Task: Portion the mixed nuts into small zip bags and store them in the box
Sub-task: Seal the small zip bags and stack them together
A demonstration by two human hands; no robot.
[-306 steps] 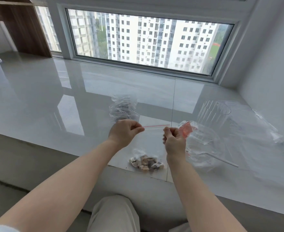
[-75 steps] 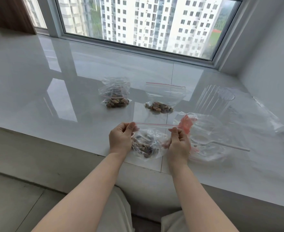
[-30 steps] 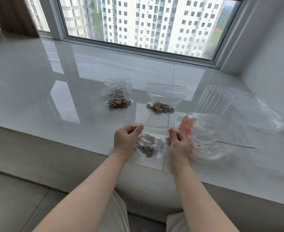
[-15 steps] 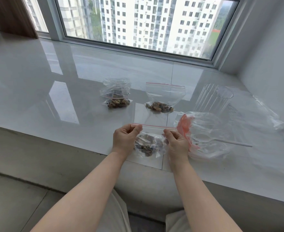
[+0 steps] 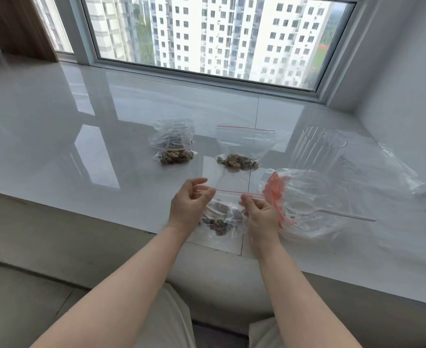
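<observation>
A small zip bag (image 5: 219, 219) with mixed nuts in its bottom hangs upright just over the sill's front edge. My left hand (image 5: 189, 204) holds the left end of its red zip strip between thumb and curled fingers, with the forefinger lifted off. My right hand (image 5: 259, 217) pinches the strip further right. Two more nut-filled zip bags rest on the sill behind: one crumpled at the left (image 5: 173, 151), one standing taller at the right (image 5: 242, 151). A clear ribbed box (image 5: 317, 146) stands at the back right.
A large clear bag with a red zip (image 5: 307, 204) lies right of my hands, a white plastic spoon (image 5: 332, 212) inside it. Loose clear film (image 5: 395, 172) spreads toward the right wall. The glossy white sill (image 5: 81, 121) runs back to the window.
Over ten seconds a second filled bag has come to stand at the back. In the last second my right hand has slid left along the zip strip and my left forefinger has lifted.
</observation>
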